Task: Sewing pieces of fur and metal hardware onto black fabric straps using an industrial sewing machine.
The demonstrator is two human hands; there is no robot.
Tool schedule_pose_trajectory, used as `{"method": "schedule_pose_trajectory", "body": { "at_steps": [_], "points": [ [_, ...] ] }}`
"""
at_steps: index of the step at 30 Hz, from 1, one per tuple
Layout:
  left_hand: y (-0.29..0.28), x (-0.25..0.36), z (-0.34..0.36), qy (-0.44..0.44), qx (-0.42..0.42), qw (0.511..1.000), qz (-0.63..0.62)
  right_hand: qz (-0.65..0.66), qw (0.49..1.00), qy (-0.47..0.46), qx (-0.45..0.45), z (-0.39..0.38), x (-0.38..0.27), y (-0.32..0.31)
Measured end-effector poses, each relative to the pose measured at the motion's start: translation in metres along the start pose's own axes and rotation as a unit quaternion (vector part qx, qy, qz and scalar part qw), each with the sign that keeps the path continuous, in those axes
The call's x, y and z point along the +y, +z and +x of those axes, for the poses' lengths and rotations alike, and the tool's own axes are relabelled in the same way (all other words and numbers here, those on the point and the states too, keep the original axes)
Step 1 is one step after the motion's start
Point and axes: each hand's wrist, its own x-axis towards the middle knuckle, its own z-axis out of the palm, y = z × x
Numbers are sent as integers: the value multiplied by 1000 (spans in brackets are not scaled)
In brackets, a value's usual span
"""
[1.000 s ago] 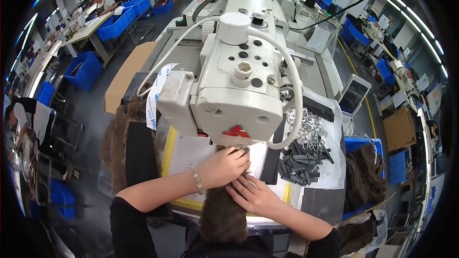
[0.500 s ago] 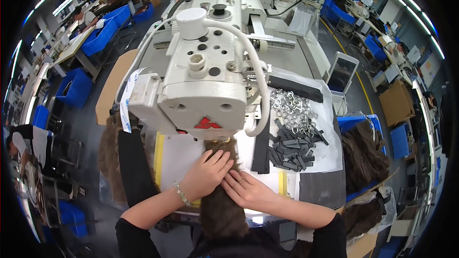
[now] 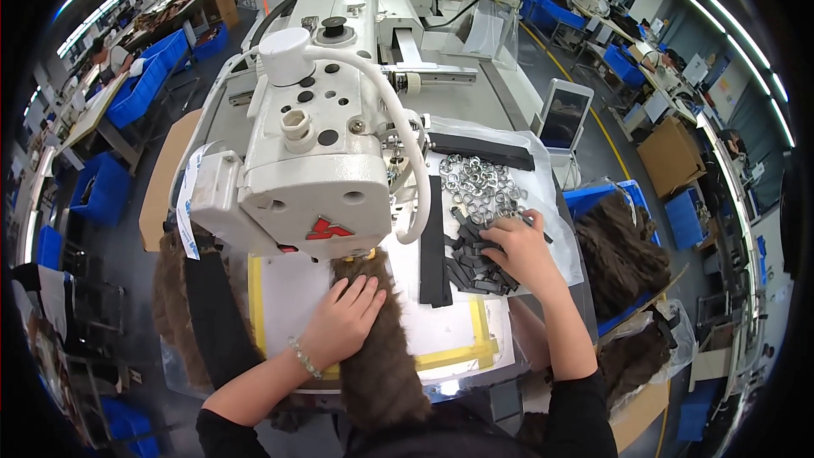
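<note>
A long strip of brown fur (image 3: 378, 348) runs from under the head of a white industrial sewing machine (image 3: 318, 191) toward me. My left hand (image 3: 346, 315) lies on it just in front of the machine head, its fingers stretched out and pressing down. To the right, my right hand (image 3: 519, 248) reaches into a pile of short black strap pieces (image 3: 476, 274). Its fingers are bent together onto the pieces in a pinch, and the fingertips are partly hidden. Silver metal rings (image 3: 479, 185) lie heaped just beyond that pile.
Long black strips (image 3: 434, 267) lie beside the pile and behind the rings. Yellow tape (image 3: 458, 356) borders the white work sheet. More brown fur (image 3: 180, 309) hangs at the left. A blue bin (image 3: 593, 199) with fur stands right, near a small screen (image 3: 564, 117).
My right hand has left the fur strip and moved right to the black strap pieces. My left hand stays on the fur. The whole view has shifted, the machine now appearing farther left.
</note>
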Motion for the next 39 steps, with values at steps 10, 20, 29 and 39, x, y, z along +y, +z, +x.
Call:
{"method": "schedule_pose_trajectory", "body": {
  "at_steps": [10, 20, 29, 39],
  "points": [
    [-21, -3, -1, 13, 27, 992, -122, 299, 954, 8, -14, -13, -59, -9],
    [-35, 8, -7, -30, 76, 818, -569, 606, 731, 1, -313, -18, -112, -2],
    [-37, 6, -20, -94, 108, 886, -442, 55, 996, 53, 47, 31, 7, 18],
    [-54, 15, -33, -97, 133, 921, -354, -46, 998, -15, 27, 42, 5, 30]
  ]
}}
